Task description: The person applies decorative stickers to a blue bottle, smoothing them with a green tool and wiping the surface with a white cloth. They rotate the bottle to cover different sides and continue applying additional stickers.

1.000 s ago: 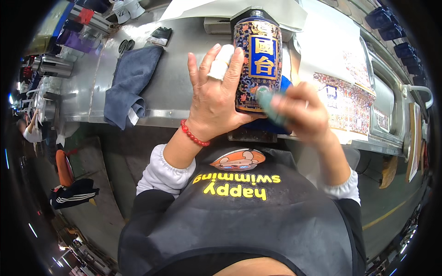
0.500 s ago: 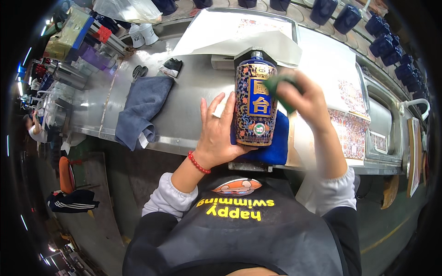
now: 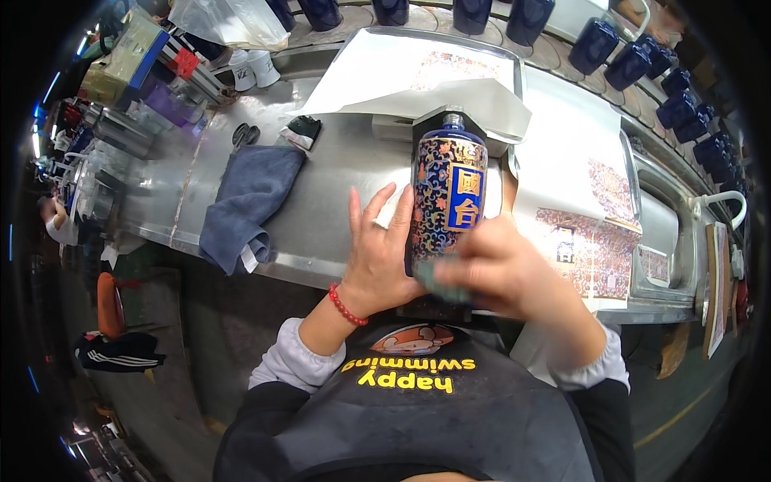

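Note:
A dark blue bottle (image 3: 430, 189) with a colourful floral wrap and a gold-framed panel lies tilted, its neck pointing away from me, against a dark angular support (image 3: 479, 131). My left hand (image 3: 371, 257) steadies it from the left; the fingers are spread along its side, with the thumb by its base. White material shows between those fingers. Closed around a flat green piece (image 3: 442, 279), my right hand (image 3: 514, 269) is at the bottle's lower front. Motion blurs both hand and piece, so the exact kind of tool is unclear.
Left on the metal table lie a grey-blue cloth (image 3: 247, 205) and black-handled scissors (image 3: 244, 136). White sheets with patterned prints (image 3: 590, 253) cover the right side, near a sink (image 3: 673, 213). Several blue bottles (image 3: 594, 46) line the far edge.
My right hand has swept from the bottle's upper right down to its base with the green piece. The bottle has turned, moving its panel to the right. My left hand stays beside it.

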### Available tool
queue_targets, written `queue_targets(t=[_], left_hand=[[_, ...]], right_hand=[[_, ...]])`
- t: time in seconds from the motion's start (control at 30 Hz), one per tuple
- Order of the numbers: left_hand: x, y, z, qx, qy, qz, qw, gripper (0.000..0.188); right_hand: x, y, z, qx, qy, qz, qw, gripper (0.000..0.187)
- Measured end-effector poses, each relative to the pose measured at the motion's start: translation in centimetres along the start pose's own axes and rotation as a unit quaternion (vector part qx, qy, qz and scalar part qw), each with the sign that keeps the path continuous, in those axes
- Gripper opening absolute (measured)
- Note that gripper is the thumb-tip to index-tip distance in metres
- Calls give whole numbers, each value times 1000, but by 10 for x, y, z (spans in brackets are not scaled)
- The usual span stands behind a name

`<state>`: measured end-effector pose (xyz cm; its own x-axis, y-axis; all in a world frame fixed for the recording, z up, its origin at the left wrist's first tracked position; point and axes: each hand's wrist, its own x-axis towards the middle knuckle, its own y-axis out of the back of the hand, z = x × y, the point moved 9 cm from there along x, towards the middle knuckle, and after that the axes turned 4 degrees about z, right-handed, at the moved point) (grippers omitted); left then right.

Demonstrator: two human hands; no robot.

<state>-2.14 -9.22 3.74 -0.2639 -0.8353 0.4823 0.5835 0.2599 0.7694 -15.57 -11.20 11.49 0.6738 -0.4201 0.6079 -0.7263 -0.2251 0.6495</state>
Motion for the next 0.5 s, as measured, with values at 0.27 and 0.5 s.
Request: queue_targets(t=[0.27,0.5], left_hand=[[-8,-8,-3,-5,0,-14,1000,133],[-11,-18,-11,-43,-10,19,999,140]], right_hand=[[-23,-2,-13,15,-42,18,999,41],[-110,-27,-7,-17,-90,78,993,45]])
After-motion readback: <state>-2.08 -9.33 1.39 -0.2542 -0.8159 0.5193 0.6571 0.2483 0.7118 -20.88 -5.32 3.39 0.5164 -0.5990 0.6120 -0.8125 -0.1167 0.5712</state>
